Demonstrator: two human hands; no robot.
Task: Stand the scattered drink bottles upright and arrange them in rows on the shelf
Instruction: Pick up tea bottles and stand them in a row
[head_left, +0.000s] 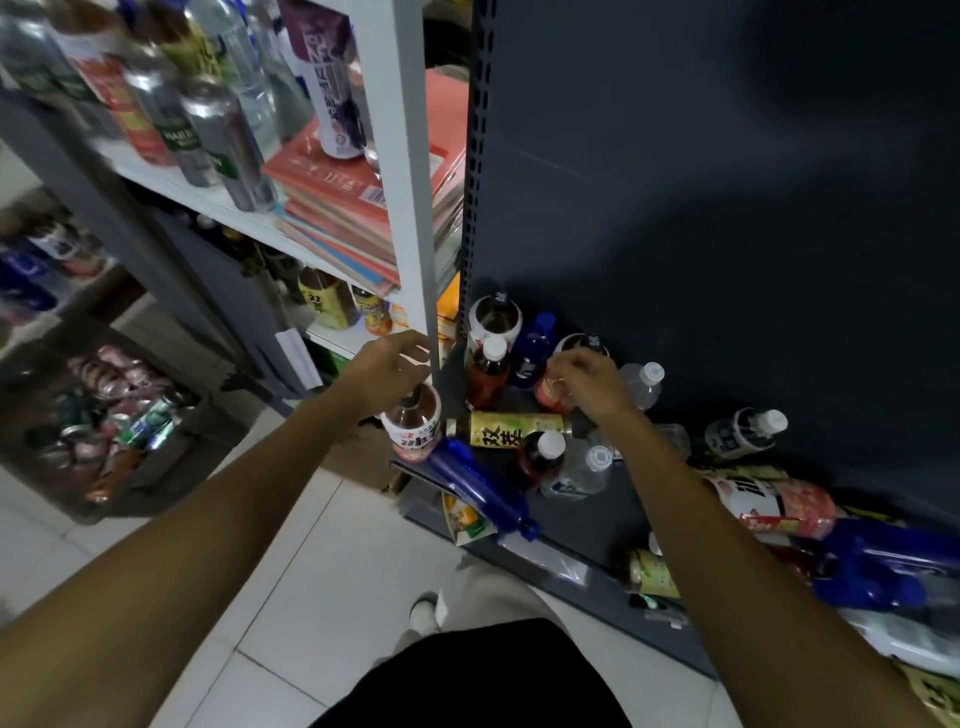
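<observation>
**A:** which hand's got what here?

**B:** left hand (387, 371) pinches the neck of a tea bottle (413, 423), hanging upright off the shelf (597, 514) corner. right hand (587, 382) curls round a red bottle (550, 389) standing on it.

**A:** next?

**B:** probably the yellow bottle (511, 428), lying sideways between both, nearer the right.

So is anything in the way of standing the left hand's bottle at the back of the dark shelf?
Yes. The left hand holds a brown-drink bottle at the shelf edge; a lying yellow bottle and an upright red tea bottle stand between.
</observation>
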